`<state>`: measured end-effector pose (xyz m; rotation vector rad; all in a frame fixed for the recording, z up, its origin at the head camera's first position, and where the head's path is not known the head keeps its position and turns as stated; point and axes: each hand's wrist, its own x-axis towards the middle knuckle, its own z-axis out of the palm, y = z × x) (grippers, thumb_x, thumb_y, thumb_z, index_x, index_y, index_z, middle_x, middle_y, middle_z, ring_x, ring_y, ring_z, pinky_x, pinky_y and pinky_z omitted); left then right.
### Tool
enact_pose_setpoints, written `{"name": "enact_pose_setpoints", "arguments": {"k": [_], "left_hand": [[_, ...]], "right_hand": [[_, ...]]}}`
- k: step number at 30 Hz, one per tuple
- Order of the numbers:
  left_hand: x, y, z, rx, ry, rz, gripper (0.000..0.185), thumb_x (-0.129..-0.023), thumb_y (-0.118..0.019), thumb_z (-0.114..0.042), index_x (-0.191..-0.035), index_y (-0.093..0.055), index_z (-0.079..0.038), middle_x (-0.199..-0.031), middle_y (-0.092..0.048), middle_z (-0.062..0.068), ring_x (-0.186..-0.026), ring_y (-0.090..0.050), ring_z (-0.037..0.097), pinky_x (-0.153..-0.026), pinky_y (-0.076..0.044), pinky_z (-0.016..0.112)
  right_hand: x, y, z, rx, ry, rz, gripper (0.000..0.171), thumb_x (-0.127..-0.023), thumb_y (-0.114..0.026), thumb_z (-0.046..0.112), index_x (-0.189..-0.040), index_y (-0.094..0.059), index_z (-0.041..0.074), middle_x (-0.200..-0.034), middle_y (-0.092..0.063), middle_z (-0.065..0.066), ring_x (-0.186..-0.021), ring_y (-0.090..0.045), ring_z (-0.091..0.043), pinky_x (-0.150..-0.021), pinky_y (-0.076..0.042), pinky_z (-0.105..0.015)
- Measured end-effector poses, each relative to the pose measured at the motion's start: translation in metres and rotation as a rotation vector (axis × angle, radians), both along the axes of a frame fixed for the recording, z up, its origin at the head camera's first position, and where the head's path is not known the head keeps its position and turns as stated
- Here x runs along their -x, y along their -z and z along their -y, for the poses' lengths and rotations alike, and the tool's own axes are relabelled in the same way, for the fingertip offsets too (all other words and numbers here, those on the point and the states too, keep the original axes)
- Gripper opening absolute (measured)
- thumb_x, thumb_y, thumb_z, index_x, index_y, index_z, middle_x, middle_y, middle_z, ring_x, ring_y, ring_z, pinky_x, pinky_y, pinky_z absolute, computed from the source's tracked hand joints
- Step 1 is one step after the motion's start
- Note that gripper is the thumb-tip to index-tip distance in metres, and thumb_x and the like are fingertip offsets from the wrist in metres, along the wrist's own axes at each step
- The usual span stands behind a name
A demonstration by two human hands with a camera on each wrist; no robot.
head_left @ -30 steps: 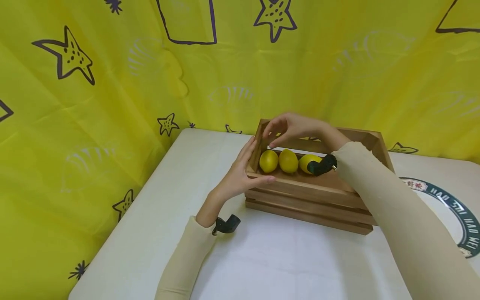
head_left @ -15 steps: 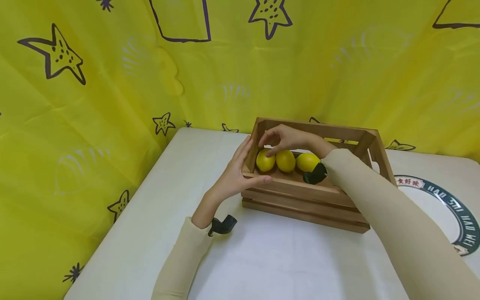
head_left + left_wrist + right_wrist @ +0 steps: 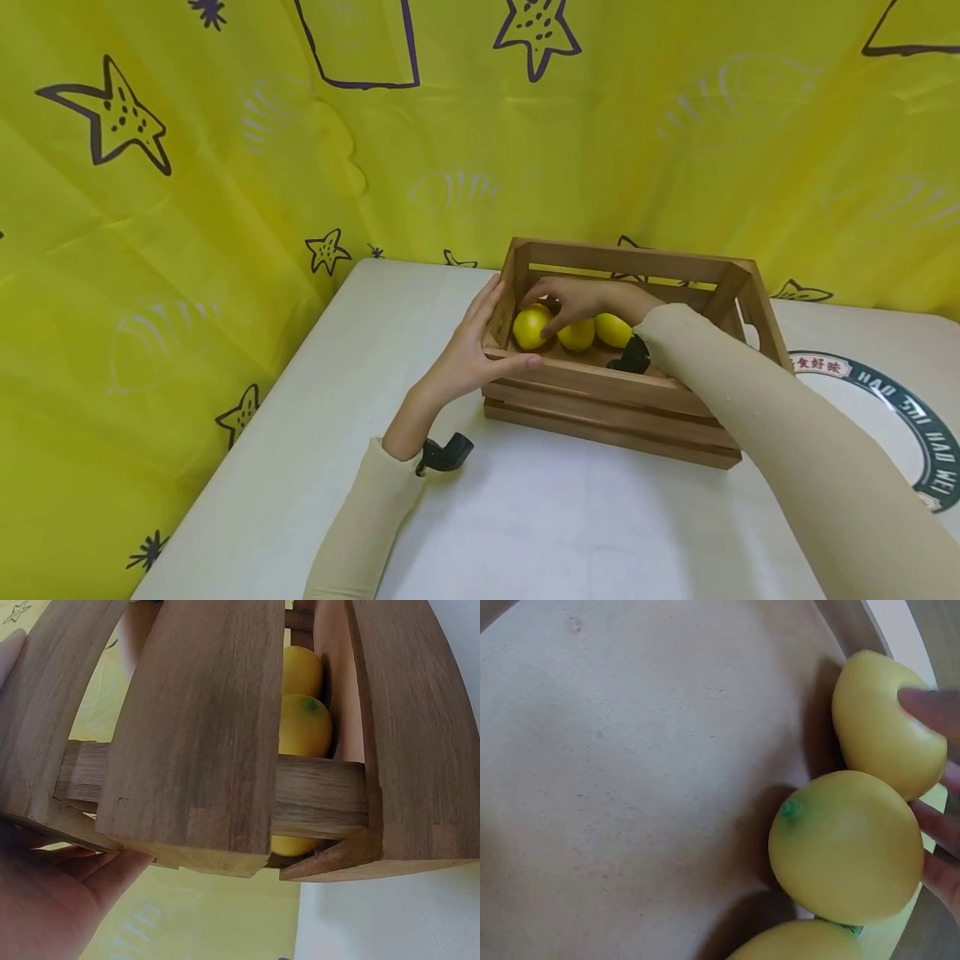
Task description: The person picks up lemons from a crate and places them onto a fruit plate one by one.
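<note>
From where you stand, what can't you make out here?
Head view: part of the round, green-rimmed white plate, behind the beige sleeve.
Left wrist view: most of the lowest round yellow fruit, behind a brown wooden bar.
Right wrist view: most of the right grip and part of the bottom yellow fruit, cut off by edges.

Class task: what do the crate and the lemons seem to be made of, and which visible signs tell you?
Crate: wood, brown with a low sheen; grain lines run along its slats.

Lemons: smooth, slightly shiny yellow skin with a vivid green end. That evenness hints at plastic or foam imitations, though real fruit cannot be ruled out.
</note>
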<state>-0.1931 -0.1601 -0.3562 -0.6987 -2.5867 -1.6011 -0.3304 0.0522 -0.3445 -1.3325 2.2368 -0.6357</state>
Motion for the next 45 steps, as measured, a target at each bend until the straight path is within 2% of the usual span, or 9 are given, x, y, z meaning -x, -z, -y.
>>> {"name": "enact_pose_setpoints", "arguments": {"k": [4,11,22,27,30,38,45], "left_hand": [[0.000,0.001,0.001,-0.014,0.007,-0.003,0.120,-0.069,-0.067,-0.076,-0.158,-0.009,-0.019,-0.163,0.000,-0.012,-0.150,-0.007,0.022,-0.113,-0.020,0.062],[0.000,0.001,0.000,-0.025,0.014,-0.004,0.123,-0.067,-0.065,-0.079,-0.158,-0.010,-0.017,-0.164,0.000,-0.008,-0.150,-0.007,0.024,-0.113,-0.021,0.061],[0.001,0.002,-0.001,-0.035,0.013,0.015,0.127,-0.064,-0.064,-0.082,-0.158,-0.011,-0.015,-0.163,0.000,-0.012,-0.150,-0.009,0.028,-0.113,-0.022,0.061],[0.001,0.001,-0.001,-0.036,0.016,0.011,0.125,-0.066,-0.066,-0.080,-0.158,-0.011,-0.016,-0.163,0.000,-0.011,-0.150,-0.008,0.027,-0.112,-0.021,0.062],[0.000,0.002,0.000,-0.033,0.010,0.009,0.123,-0.067,-0.067,-0.078,-0.158,-0.011,-0.017,-0.163,-0.001,-0.010,-0.150,-0.009,0.027,-0.112,-0.021,0.063],[0.000,0.002,-0.001,-0.020,0.007,0.005,0.123,-0.066,-0.066,-0.079,-0.158,-0.012,-0.017,-0.164,-0.002,-0.007,-0.149,-0.010,0.027,-0.113,-0.021,0.062],[-0.001,0.001,-0.002,-0.034,0.007,0.001,0.122,-0.068,-0.067,-0.077,-0.158,-0.011,-0.018,-0.163,-0.002,-0.008,-0.149,-0.011,0.026,-0.114,-0.020,0.061]], "right_hand": [[-0.004,-0.002,0.003,-0.064,0.011,-0.014,0.048,-0.087,-0.073,0.013,-0.129,-0.057,-0.003,-0.131,-0.048,-0.025,-0.117,-0.045,-0.038,-0.101,-0.041,-0.055],[-0.007,-0.003,0.008,-0.085,-0.006,-0.010,0.046,-0.083,-0.076,0.002,-0.125,-0.059,-0.001,-0.135,-0.050,-0.022,-0.126,-0.044,-0.039,-0.108,-0.034,-0.057],[-0.007,-0.002,0.010,-0.144,-0.050,0.037,0.050,-0.082,-0.077,0.003,-0.127,-0.055,0.002,-0.129,-0.054,-0.017,-0.116,-0.050,-0.032,-0.101,-0.044,-0.054],[-0.007,-0.003,0.013,-0.173,-0.121,0.040,0.049,-0.083,-0.075,0.002,-0.129,-0.058,0.003,-0.138,-0.049,-0.018,-0.130,-0.041,-0.037,-0.109,-0.034,-0.057],[-0.009,-0.004,0.017,-0.211,-0.158,0.044,0.051,-0.083,-0.075,0.000,-0.130,-0.057,0.004,-0.141,-0.046,-0.018,-0.133,-0.038,-0.038,-0.111,-0.030,-0.059],[-0.014,-0.006,0.019,-0.295,-0.110,0.032,0.056,-0.079,-0.076,-0.003,-0.128,-0.052,0.008,-0.136,-0.047,-0.013,-0.124,-0.041,-0.032,-0.109,-0.031,-0.057],[-0.014,-0.004,0.019,-0.278,-0.114,-0.004,0.057,-0.078,-0.077,-0.004,-0.127,-0.053,0.006,-0.133,-0.051,-0.011,-0.122,-0.045,-0.030,-0.108,-0.034,-0.054]]}}
